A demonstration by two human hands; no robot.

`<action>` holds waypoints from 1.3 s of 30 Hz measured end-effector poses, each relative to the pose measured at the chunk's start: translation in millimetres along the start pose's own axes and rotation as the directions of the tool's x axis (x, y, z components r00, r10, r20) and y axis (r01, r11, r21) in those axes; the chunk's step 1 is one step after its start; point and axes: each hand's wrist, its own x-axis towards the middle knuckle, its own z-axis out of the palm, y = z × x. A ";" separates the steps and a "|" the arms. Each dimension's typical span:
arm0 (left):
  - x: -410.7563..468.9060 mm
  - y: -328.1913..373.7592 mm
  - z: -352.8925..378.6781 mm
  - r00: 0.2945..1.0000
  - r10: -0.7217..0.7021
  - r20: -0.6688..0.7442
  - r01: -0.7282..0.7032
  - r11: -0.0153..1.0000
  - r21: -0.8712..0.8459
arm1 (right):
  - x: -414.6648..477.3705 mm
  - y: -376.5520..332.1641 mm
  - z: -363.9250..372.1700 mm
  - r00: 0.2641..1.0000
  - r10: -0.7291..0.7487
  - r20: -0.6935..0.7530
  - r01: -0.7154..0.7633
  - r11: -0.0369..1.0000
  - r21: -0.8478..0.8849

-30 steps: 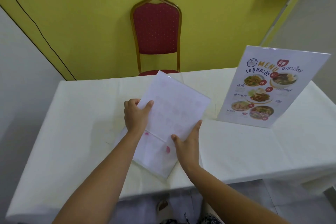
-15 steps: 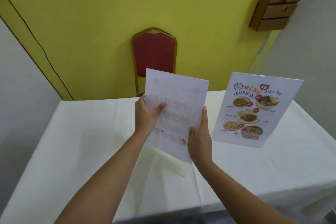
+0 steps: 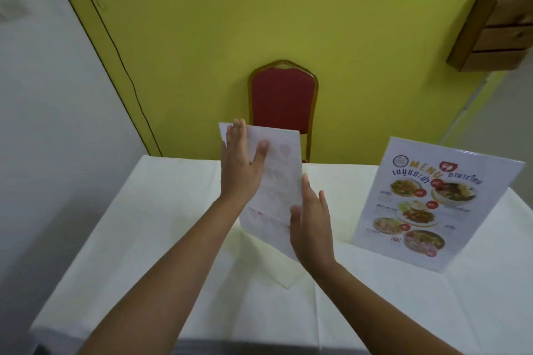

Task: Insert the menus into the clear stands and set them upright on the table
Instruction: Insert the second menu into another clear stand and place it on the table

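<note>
— What's under your hands in the head view?
— A table in a white cloth; behind it a yellow wall, one red chair and a wooden shelf up at the right.
— And the menu you're handling?
— The blank-backed menu stands on edge at mid-table, faint print showing through. Your left hand lies flat and spread on its upper left, thumb across the sheet. Your right hand presses its lower right edge, fingers straight.
— How many menus?
— Two: that one, and a finished stand upright to your right, well apart.
</note>
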 end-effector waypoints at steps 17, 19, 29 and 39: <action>-68.3 20.0 -86.0 0.989 -0.146 0.003 0.145 0.982 0.123 | -39.3 -41.3 37.4 0.816 -0.509 0.273 0.483 0.861 0.160; -76.2 16.5 -95.1 0.987 -0.162 -0.022 0.164 0.977 0.138 | -45.7 -44.2 38.1 0.776 -0.549 0.311 0.515 0.836 0.191; -93.4 -0.6 -129.4 0.963 -0.231 -0.141 0.264 0.917 0.298 | -57.1 -49.4 42.4 0.590 -0.606 0.534 0.548 0.786 0.286; -72.5 -3.7 -131.1 0.958 -0.242 -0.155 0.281 0.899 0.336 | -2.0 -65.5 63.5 0.683 -0.484 0.548 0.259 0.861 0.437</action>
